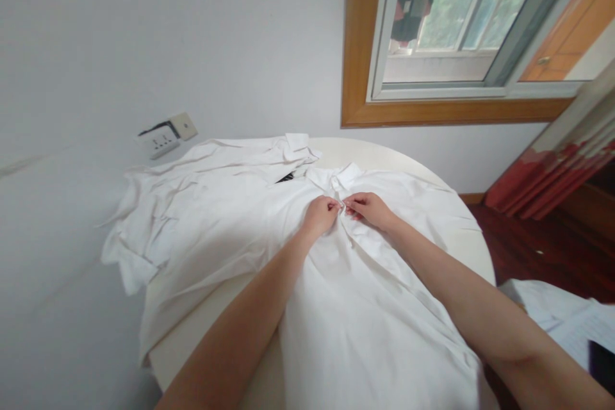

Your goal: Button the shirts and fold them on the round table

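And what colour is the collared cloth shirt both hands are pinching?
The collared cloth shirt is plain white, shown in the head view.

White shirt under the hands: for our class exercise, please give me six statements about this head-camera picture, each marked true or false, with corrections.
1. The left hand and right hand both have their fingertips on the front of the white shirt. True.
2. The hands are far apart. False: their fingertips nearly meet.
3. Another white garment lies on the picture's left side. True.
4. The table has a straight far edge. False: it is curved.
5. In the picture, the window is left of the wall socket. False: it is right of it.
6. A curtain with red on it hangs at the right. True.
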